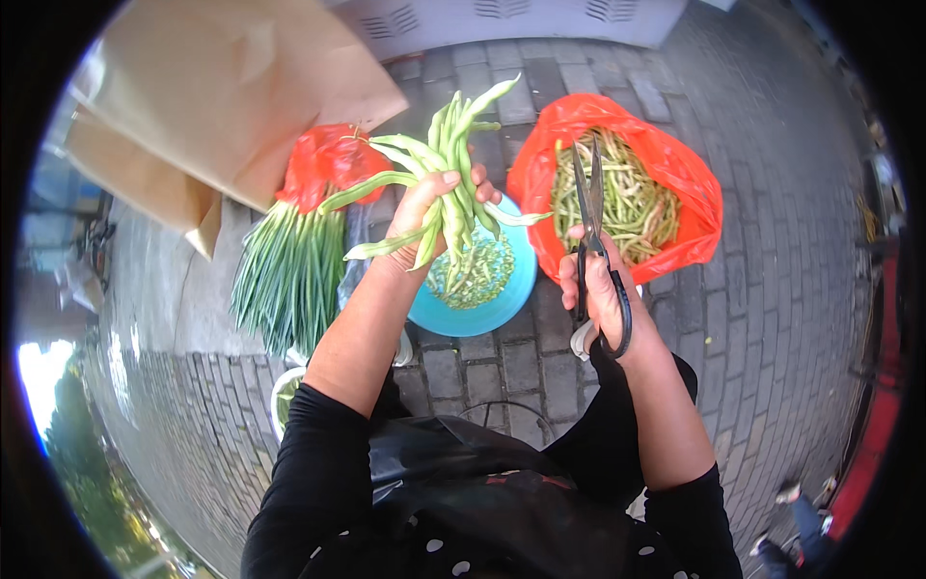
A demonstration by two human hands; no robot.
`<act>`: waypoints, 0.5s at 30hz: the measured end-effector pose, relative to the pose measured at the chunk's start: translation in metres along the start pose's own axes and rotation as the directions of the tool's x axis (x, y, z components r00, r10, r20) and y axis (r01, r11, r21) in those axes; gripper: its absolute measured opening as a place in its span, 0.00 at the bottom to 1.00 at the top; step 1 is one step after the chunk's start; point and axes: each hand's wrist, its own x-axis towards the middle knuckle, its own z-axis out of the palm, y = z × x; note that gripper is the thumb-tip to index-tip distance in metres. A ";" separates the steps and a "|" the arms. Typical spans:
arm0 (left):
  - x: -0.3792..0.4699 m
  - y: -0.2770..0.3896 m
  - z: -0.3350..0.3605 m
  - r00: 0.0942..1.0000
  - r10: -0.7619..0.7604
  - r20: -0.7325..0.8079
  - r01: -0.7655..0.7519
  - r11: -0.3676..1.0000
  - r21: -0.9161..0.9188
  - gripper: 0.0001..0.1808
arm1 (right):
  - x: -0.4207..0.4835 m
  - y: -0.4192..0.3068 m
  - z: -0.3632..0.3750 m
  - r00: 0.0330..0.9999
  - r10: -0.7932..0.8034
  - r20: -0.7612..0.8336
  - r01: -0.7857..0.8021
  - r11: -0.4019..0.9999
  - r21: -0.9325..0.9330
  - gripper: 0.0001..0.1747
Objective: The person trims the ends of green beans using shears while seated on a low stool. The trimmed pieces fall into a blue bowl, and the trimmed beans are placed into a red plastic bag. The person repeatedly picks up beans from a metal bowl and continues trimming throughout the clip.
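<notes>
A bunch of green beans [454,148] is gripped in my left hand [423,210], with pods sticking out on both sides of the fist. Beneath it stands a blue plastic basin [522,279] holding small cut green pieces [477,279]. My right hand [600,286] holds black-handled scissors [592,192], blades pointing away from me and slightly parted. The scissors are apart from the beans in my left hand. Behind their blades, a red plastic bag [698,195] lies open, filled with long pale green and pinkish bean pods [626,195].
On the left lies a bundle of green scallions or chives [293,275], its top wrapped in a red plastic bag [325,163]. Brown cardboard [239,79] stands behind it. A white container [278,405] is near my left elbow. Another person's legs [803,528] show at lower right on the brick paving [752,289].
</notes>
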 end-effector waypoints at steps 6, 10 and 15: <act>-0.110 0.055 -0.042 0.966 0.222 -0.132 -0.248 0.938 -0.242 0.25 | -0.011 0.026 0.104 0.911 0.060 0.409 -0.039 0.998 -0.059 0.38; -0.147 0.063 -0.070 0.956 0.199 -0.217 -0.266 0.898 -0.350 0.23 | -0.011 0.044 0.131 0.785 0.176 0.594 -0.172 0.983 -0.065 0.30; -0.151 0.068 -0.090 0.981 0.093 -0.173 -0.158 0.898 -0.411 0.24 | 0.004 0.057 0.136 0.676 0.333 0.658 -0.244 0.943 -0.227 0.32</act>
